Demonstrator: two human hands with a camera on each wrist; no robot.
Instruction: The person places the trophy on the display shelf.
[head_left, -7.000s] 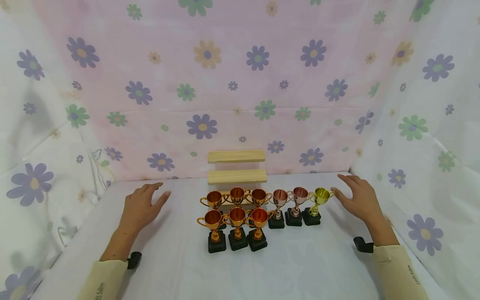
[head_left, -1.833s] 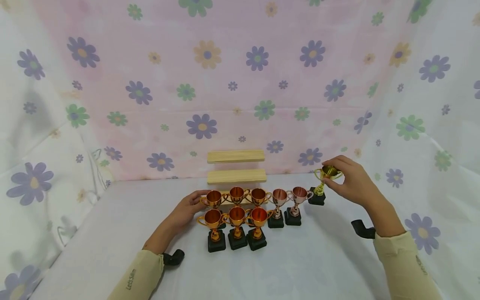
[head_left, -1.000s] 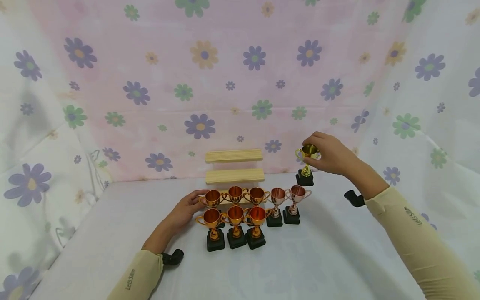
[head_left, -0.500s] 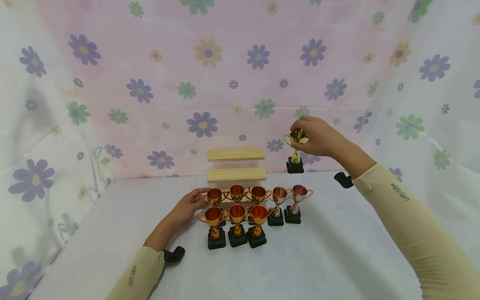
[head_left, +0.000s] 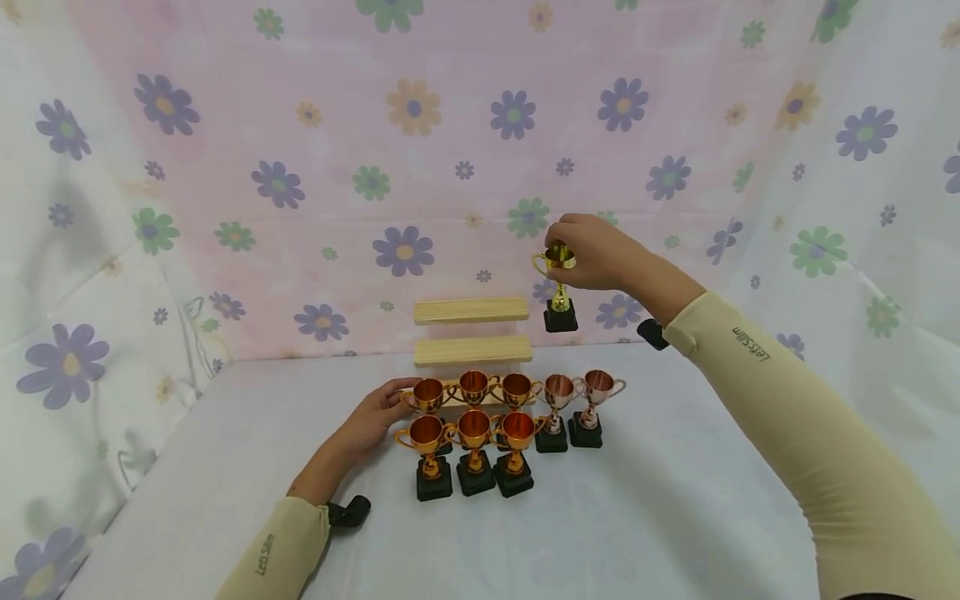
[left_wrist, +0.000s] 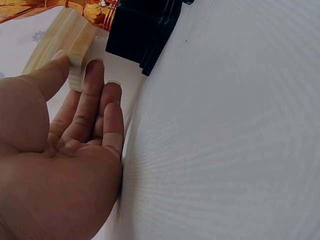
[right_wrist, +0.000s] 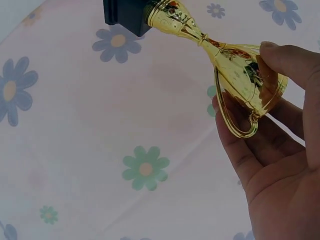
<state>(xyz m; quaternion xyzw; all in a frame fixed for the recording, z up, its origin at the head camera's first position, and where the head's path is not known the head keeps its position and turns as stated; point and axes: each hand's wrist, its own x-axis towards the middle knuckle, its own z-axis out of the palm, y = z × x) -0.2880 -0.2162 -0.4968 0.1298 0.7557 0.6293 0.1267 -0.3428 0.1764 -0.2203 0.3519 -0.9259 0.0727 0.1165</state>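
Note:
My right hand [head_left: 596,254] pinches a small gold trophy cup [head_left: 559,300] by its bowl. The cup hangs upright in the air, right of the wooden tiered stand [head_left: 472,352], its black base near the height of the top step. In the right wrist view the thumb lies on the near side of the gold bowl, fingers behind it. My left hand [head_left: 375,422] is at the left end of the stand's lowest step. There, in the left wrist view, the thumb [left_wrist: 52,75] presses the board's end [left_wrist: 80,55], with fingers round its other side.
Several copper-orange trophies [head_left: 474,429] stand in two rows before the stand, partly hiding its lowest step. Two rose-coloured trophies [head_left: 598,387] stand to their right. A flowered cloth [head_left: 330,167] hangs behind the white tabletop [head_left: 600,525].
My right hand has taken the gold trophy from the row's right end, raised it and carried it left towards the stand. My left hand has moved in to the lowest step and stayed there.

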